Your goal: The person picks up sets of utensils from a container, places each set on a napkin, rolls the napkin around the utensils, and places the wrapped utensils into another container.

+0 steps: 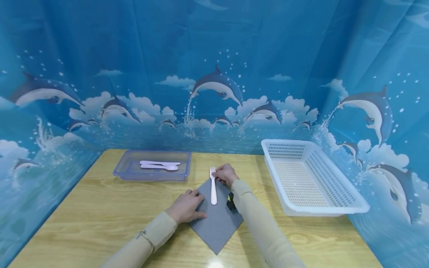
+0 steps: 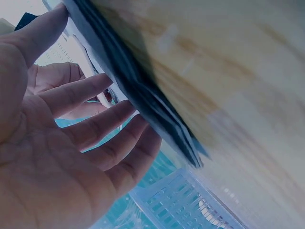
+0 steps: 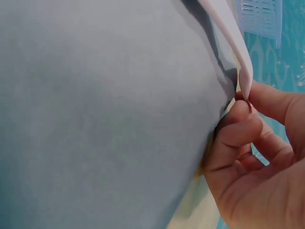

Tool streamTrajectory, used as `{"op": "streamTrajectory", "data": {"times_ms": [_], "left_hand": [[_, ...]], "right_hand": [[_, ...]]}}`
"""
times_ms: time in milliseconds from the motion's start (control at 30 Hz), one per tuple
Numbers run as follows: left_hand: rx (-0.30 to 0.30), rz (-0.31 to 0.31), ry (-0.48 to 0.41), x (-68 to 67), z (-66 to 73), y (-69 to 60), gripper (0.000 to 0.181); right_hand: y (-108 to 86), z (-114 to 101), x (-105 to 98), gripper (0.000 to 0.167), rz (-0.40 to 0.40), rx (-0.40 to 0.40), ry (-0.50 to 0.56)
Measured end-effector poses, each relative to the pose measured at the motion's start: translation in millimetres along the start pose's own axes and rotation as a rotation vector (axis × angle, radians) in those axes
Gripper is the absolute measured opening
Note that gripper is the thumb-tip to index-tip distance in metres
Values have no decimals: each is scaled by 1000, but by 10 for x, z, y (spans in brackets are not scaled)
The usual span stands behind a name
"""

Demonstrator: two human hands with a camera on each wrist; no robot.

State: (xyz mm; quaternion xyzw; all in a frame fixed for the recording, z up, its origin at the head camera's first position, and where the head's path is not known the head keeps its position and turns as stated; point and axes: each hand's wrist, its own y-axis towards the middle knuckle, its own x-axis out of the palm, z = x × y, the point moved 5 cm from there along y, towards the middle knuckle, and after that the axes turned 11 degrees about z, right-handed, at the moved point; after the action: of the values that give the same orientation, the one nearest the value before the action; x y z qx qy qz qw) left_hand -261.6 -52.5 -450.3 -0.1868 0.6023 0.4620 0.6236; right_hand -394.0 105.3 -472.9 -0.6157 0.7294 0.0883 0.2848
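Note:
A white plastic fork lies lengthwise on a folded grey cloth napkin, which is set as a diamond with one corner toward me. My right hand pinches the fork near its tines, at the napkin's far corner; the right wrist view shows thumb and forefinger meeting on the fork. On the napkin's left edge rests my left hand. In the left wrist view its fingers are extended, and the fingertips touch the layered edge of the napkin.
A clear purplish tray at the back left holds a light spoon and another slim utensil, its kind unclear. A white perforated basket stands on the right of the wooden table. Behind hangs a blue dolphin-print curtain.

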Motion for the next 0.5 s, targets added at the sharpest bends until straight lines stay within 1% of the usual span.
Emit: {"op": "streamTrajectory", "data": {"times_ms": [133,267,400,500], "left_hand": [[-21,-27,-14,4,0,3,54],[-20,-29,-18,-10,0,1,54],[-15,-27,-13,-2,0,-4,53],[-15,-33,-3,9,-3,-2,54]], "right_hand": [[11,6,-20,15,-12,-2,-34],[-4,13,-48,12,-35,1,-58],[-13,33,-54,12,-25,-3,-67],[0,38,-42,12,-7,-21,-96]]}}
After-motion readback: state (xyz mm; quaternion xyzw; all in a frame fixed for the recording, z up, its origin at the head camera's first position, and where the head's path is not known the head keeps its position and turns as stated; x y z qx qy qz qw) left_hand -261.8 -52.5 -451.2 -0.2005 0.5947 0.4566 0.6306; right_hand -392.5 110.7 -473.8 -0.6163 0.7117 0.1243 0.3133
